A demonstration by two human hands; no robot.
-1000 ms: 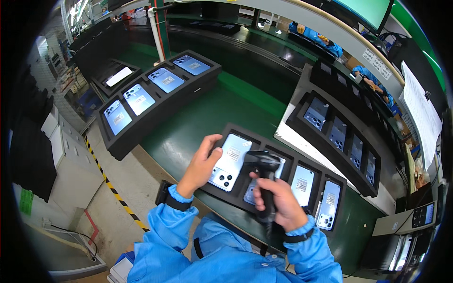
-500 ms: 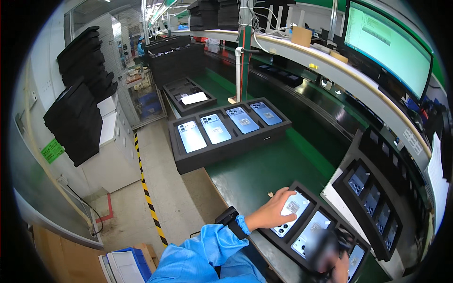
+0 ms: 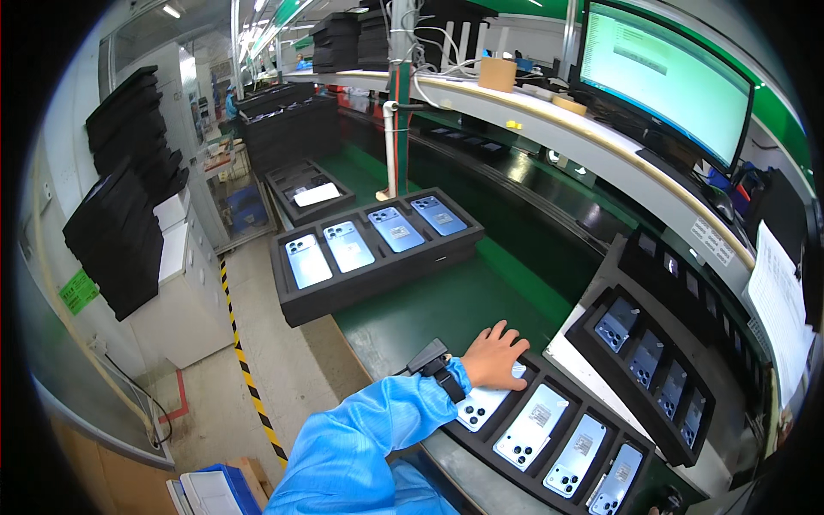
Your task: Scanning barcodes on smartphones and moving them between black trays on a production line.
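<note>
My left hand [image 3: 495,354] rests with spread fingers over the upper end of a light-blue phone [image 3: 481,408], partly covering it. That phone lies camera end toward me in a black foam tray [image 3: 505,463]. Beside it in the same tray are a second phone [image 3: 534,427], a third phone [image 3: 577,455] and a fourth phone [image 3: 616,481], each back up with a small label. At the lower right edge only a sliver of my right hand [image 3: 656,511] shows, next to a dark device [image 3: 668,496]; its fingers are mostly cut off.
Farther along the green bench stands another foam tray [image 3: 296,307] with several blue phones. Behind it lies a smaller tray [image 3: 279,184] with a white item. A tilted phone tray [image 3: 592,339] stands at the right, below a shelf with a monitor [image 3: 665,81]. Black trays [image 3: 120,232] are stacked left.
My left hand has loosened from around the first phone and spread over its far end. My right hand and the blurred dark device have dropped toward the lower right edge, uncovering the phones.
</note>
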